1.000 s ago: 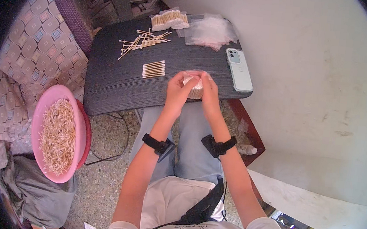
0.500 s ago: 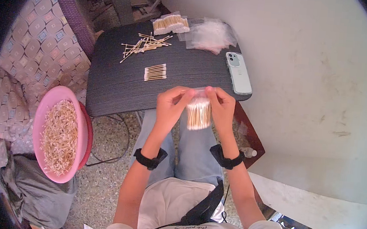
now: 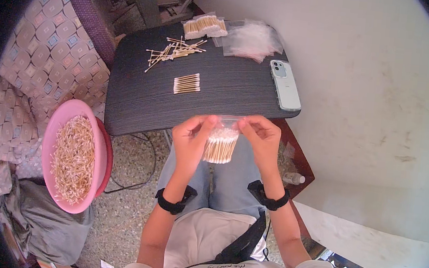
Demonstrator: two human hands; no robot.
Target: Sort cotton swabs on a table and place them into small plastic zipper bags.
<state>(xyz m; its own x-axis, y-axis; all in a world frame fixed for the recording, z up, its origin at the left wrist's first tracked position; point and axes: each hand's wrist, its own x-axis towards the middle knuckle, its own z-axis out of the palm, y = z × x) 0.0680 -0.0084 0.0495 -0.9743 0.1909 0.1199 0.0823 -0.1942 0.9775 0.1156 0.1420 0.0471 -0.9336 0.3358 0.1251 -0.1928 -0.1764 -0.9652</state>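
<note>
A clear plastic bag filled with cotton swabs (image 3: pixel 220 147) hangs upright above my lap, just off the table's near edge. My left hand (image 3: pixel 192 136) pinches its top left corner, and my right hand (image 3: pixel 261 137) pinches the top right corner. The swabs stand side by side in the lower part of the bag. On the dark table (image 3: pixel 140 98) a neat row of cotton swabs (image 3: pixel 187 83) lies beyond my hands. Behind it is a loose, crossed pile of swabs (image 3: pixel 173 52).
Filled swab bags (image 3: pixel 204 26) and a stack of clear bags (image 3: pixel 252 39) lie at the table's far side. A pale phone (image 3: pixel 285 85) rests by the right edge. Left of the table, a pink basin (image 3: pixel 49 162) holds many loose swabs. A wall (image 3: pixel 373 97) stands at right.
Both hands have come down toward me with the bag, away from the table edge. My hands are slightly further apart, and the bag's top is stretched wider.
</note>
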